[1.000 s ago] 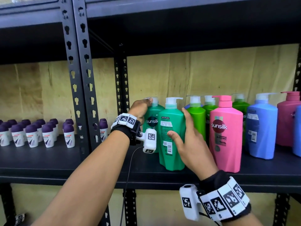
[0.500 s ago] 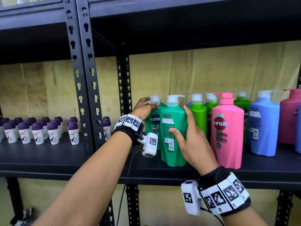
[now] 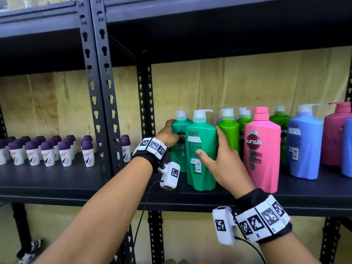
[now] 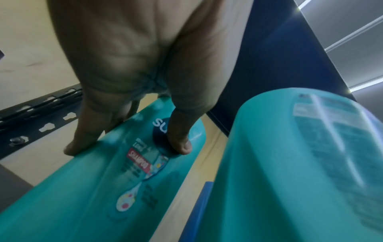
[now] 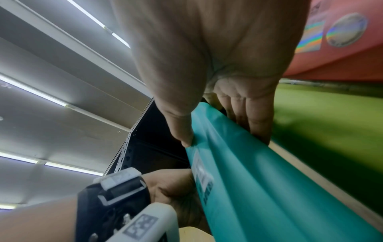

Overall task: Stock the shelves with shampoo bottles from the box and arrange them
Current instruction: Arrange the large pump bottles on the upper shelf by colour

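Standing upright near the front edge of the dark metal shelf (image 3: 297,199), the front teal plastic pump bottle (image 3: 202,149) shows its back label to the head camera. The right hand (image 3: 222,161) grips it, thumb on the labelled face and fingers wrapped round its right edge, between it and the lime-green pump bottle (image 3: 228,134) just beside. Directly behind and to the left stands a second teal plastic pump bottle (image 3: 179,128), its "Shampoo" front label plain in the left wrist view. The left hand (image 3: 168,135) holds this rear bottle, thumb pressed on the dark round logo and fingers curled round its left side.

To the right along the same shelf come two more green pump bottles, partly hidden, then a pink Sunsilk pump bottle (image 3: 262,147) at the front, a blue pump bottle (image 3: 304,143) and a darker pink pump bottle (image 3: 337,134) at the frame's edge. Beyond the black perforated upright (image 3: 99,96) to the left, rows of small white roll-on bottles with purple caps (image 3: 47,151) stand on the neighbouring shelf. Both wrists wear black straps with white marker blocks.
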